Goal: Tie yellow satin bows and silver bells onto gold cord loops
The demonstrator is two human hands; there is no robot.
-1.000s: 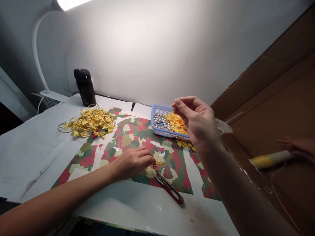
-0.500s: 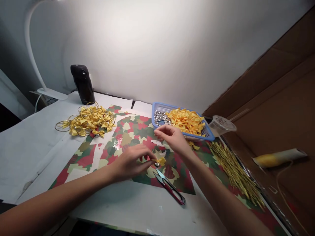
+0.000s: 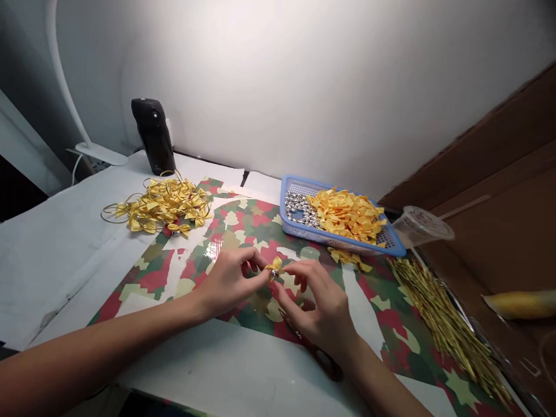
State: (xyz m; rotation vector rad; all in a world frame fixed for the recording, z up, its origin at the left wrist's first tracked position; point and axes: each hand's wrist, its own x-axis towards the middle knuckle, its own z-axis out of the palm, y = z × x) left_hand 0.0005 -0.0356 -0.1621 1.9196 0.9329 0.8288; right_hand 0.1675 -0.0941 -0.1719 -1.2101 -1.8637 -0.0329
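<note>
Between my hands, above the patterned sheet, is a small yellow ribbon bow (image 3: 277, 263) with a silver jingle bell (image 3: 274, 274) at its middle. My left hand (image 3: 234, 281) pinches its left side between thumb and fingertips. From the other side my right hand (image 3: 324, 301) closes on it, forefinger at the bow's right edge and thumb just under the bell. Thread snips (image 3: 332, 368) lie beneath my right hand, which hides most of them.
A blue basket (image 3: 284, 217) holds yellow bows and silver bells. Finished-looking bows on gold loops (image 3: 169, 202) are heaped at left. Gold twist stems (image 3: 447, 324) lie at right, near a clear plastic cup (image 3: 419, 226). A black bottle-shaped object (image 3: 154, 136) and white lamp (image 3: 102, 153) stand behind.
My right hand has come down from beside the basket to the bow and now grips it with the left. The left hand has raised the bow slightly. The view has shifted.
</note>
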